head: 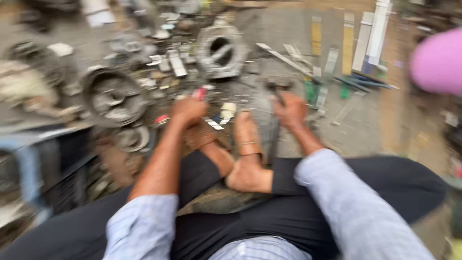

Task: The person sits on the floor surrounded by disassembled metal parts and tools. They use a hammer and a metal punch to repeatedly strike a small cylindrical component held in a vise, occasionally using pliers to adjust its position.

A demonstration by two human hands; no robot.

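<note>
The left hand (188, 110) is closed around a red-handled tool (199, 93); the right hand (290, 109) grips a hammer (277, 86) (blurred), head just above the fist.

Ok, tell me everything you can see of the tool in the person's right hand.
The frame is motion-blurred, so little is sure. The right hand is closed around a dark handle that runs up and left to a dark, blocky head, so the tool looks like a hammer, probably metal. It tilts away from the person, its head over the grey littered ground, just right of the bare foot. Whether the head touches anything cannot be told.
</note>
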